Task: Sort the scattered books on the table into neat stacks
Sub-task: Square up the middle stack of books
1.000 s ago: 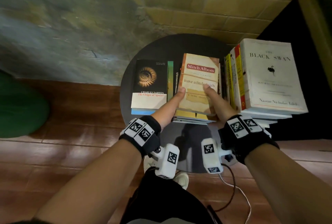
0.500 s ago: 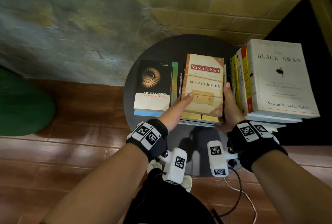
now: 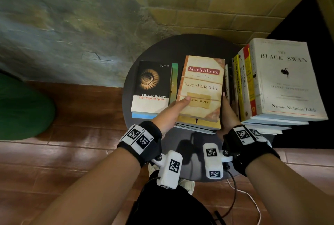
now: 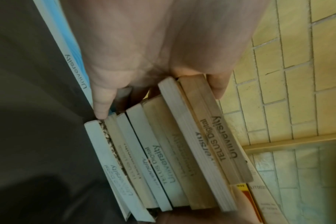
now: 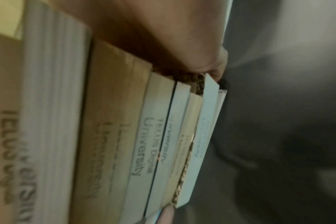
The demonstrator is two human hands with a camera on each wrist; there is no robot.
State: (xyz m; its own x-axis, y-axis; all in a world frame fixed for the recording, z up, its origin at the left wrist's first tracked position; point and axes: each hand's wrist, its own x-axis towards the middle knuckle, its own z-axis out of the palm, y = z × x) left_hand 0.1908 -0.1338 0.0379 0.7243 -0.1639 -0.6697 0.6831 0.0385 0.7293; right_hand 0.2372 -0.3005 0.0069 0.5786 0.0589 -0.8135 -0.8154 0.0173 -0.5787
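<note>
Middle stack of books (image 3: 197,114) at table (image 3: 202,44) centre, "have a little faith" (image 3: 200,87) on top, clamped both sides: left hand (image 3: 171,114) at 9 o'clock, thumb over cover; right hand (image 3: 228,116) at 3 o'clock, fingers curled against the edge. Darwin stack (image 3: 151,87) at 9, Black Swan stack (image 3: 283,80) at 3.

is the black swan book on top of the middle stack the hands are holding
No, the black swan book tops the right-hand stack; the middle stack is topped by have a little faith.
</note>
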